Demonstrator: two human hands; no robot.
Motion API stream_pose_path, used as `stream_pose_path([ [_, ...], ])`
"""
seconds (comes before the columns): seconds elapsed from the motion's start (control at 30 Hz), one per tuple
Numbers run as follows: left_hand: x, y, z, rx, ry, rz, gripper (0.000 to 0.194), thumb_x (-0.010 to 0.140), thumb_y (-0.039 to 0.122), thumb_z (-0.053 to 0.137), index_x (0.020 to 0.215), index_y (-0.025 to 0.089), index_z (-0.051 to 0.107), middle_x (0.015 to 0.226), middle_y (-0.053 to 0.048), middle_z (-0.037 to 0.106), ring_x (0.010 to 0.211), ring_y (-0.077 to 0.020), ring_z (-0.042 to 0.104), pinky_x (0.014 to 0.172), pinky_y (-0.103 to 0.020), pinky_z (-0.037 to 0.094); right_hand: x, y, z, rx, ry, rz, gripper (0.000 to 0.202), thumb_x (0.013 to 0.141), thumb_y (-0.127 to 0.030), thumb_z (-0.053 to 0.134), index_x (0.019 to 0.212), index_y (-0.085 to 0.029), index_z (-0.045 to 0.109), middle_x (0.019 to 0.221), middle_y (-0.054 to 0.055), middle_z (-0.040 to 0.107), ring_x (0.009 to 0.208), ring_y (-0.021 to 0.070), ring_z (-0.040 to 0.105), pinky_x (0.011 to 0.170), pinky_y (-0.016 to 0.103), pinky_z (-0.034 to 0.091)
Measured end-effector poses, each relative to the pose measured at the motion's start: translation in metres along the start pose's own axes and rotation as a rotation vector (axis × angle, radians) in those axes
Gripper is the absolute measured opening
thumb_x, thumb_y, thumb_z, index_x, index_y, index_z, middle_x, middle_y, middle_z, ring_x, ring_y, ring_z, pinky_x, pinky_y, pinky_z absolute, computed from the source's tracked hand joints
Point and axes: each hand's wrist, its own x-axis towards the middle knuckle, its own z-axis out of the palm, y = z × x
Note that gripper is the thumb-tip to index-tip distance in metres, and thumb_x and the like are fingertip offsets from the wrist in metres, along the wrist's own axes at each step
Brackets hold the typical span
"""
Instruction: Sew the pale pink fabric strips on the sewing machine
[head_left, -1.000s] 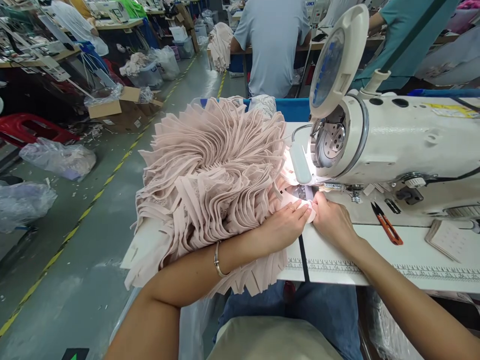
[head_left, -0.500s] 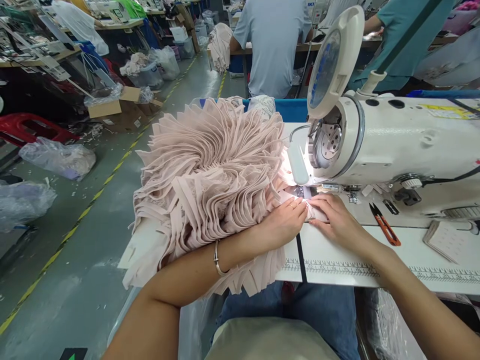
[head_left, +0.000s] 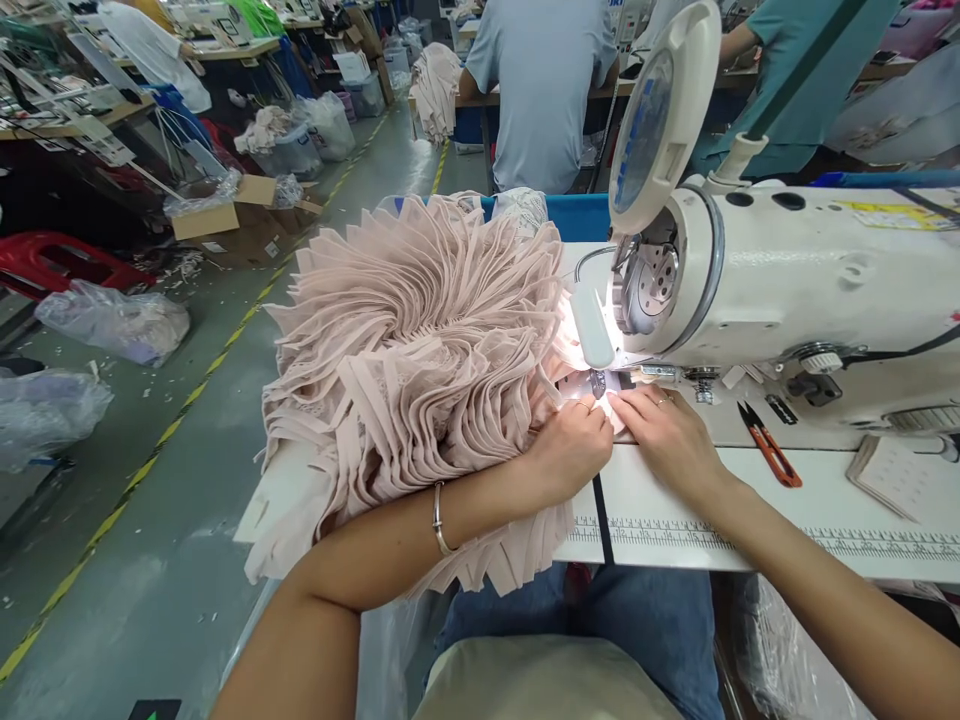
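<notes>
A white sewing machine (head_left: 795, 280) stands on the right, its lamp lighting the presser foot (head_left: 598, 383). Just in front of the foot, my left hand (head_left: 571, 450) is closed with curled fingers, pinching a pale pink fabric piece mostly hidden under it. My right hand (head_left: 664, 430) is beside it, its fingertips together on the same fabric (head_left: 619, 422) near the foot. Left of the machine rises a large heap of pale pink fabric pieces (head_left: 420, 340), stacked in folds, and my left forearm lies against its front.
Orange-handled thread snips (head_left: 772, 447) and a stack of pale cards (head_left: 892, 478) lie to the right on the table (head_left: 675, 510). A magnifier lens (head_left: 652, 130) stands over the machine head. A person in a light blue shirt (head_left: 544, 90) sits ahead. Boxes and plastic bags line the floor at left.
My left fingers have curled in more tightly. My right hand has shifted slightly forward and left, with its fingers drawn together, and less fabric shows between the hands.
</notes>
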Motion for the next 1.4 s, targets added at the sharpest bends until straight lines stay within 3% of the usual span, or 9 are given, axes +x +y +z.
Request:
stream_pose_path([
  [0.13, 0.005, 0.006, 0.011, 0.083, 0.107, 0.056, 0.033, 0.102, 0.003, 0.037, 0.124, 0.0, 0.062, 0.125, -0.019, 0.068, 0.12, -0.0242, 0.063, 0.107, -0.038, 0.046, 0.001, 0.007, 0.008, 0.042, 0.017, -0.013, 0.044, 0.097, -0.009, 0.038, 0.127, -0.016, 0.068, 0.121, 0.013, 0.074, 0.113, 0.0261, 0.063, 0.098, 0.041, 0.045],
  [0.23, 0.007, 0.007, 0.016, 0.09, 0.124, 0.058, 0.036, 0.103, 0.003, 0.036, 0.131, -0.003, 0.058, 0.133, -0.023, 0.064, 0.129, -0.0247, 0.06, 0.115, -0.039, 0.042, 0.001, 0.009, 0.013, 0.07, 0.006, 0.054, 0.049, 0.094, -0.006, 0.035, 0.129, -0.017, 0.068, 0.125, 0.012, 0.074, 0.113, 0.0257, 0.064, 0.097, 0.043, 0.046],
  [0.63, 0.008, -0.002, 0.01, 0.042, 0.09, 0.057, 0.035, 0.103, 0.002, 0.033, 0.126, 0.001, 0.06, 0.124, -0.019, 0.068, 0.121, -0.0221, 0.065, 0.111, -0.037, 0.048, 0.0, 0.008, 0.019, 0.063, -0.032, 0.169, 0.053, 0.089, -0.006, 0.038, 0.132, -0.021, 0.066, 0.124, 0.011, 0.073, 0.102, 0.0269, 0.065, 0.087, 0.042, 0.047],
  [0.97, 0.01, -0.005, 0.019, 0.06, 0.133, 0.034, 0.033, 0.103, 0.002, 0.035, 0.124, 0.003, 0.06, 0.119, -0.017, 0.069, 0.116, -0.0221, 0.066, 0.109, -0.038, 0.048, 0.001, 0.013, 0.022, 0.065, -0.083, 0.187, 0.058, 0.086, -0.004, 0.039, 0.133, -0.022, 0.067, 0.126, 0.011, 0.072, 0.108, 0.0302, 0.062, 0.095, 0.048, 0.045],
  [1.2, 0.011, -0.008, 0.026, 0.048, 0.149, 0.016, 0.03, 0.103, 0.003, 0.037, 0.123, 0.002, 0.059, 0.119, -0.018, 0.068, 0.115, -0.0224, 0.066, 0.108, -0.038, 0.047, 0.005, 0.01, 0.021, 0.013, -0.113, 0.215, 0.054, 0.088, -0.009, 0.04, 0.132, -0.022, 0.068, 0.123, 0.013, 0.072, 0.101, 0.0306, 0.061, 0.09, 0.047, 0.047],
  [1.4, 0.01, -0.01, 0.027, 0.038, 0.17, 0.013, 0.03, 0.103, 0.005, 0.036, 0.123, 0.006, 0.059, 0.119, -0.016, 0.068, 0.115, -0.0231, 0.066, 0.104, -0.039, 0.05, 0.008, 0.007, 0.017, 0.01, -0.177, 0.253, 0.062, 0.089, -0.006, 0.036, 0.141, -0.025, 0.063, 0.123, 0.013, 0.072, 0.099, 0.0303, 0.063, 0.093, 0.05, 0.049],
])
